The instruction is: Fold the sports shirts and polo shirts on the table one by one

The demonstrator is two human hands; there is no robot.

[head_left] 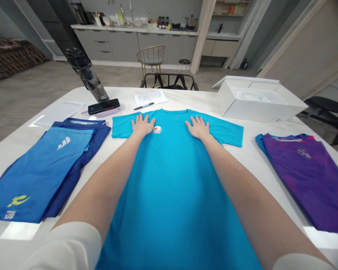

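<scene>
A bright blue T-shirt (177, 176) lies spread face up on the white table, its collar toward the far side and both sleeves out. My left hand (142, 125) rests flat near its left shoulder, fingers spread, beside a small red and white chest logo (157, 129). Opposite it, my right hand (198, 128) lies palm down near the right shoulder with fingers apart. Neither hand grips the cloth. The shirt's lower part runs toward me and out of the bottom of the view.
Folded blue garments (45, 168) lie at left, folded purple ones (307, 176) at right. An open white box (250, 107) stands back right. Behind the shirt are a printed sheet (154, 96) and a pen (144, 106). A phone (104, 107) sits at back left by a handheld vacuum (94, 84).
</scene>
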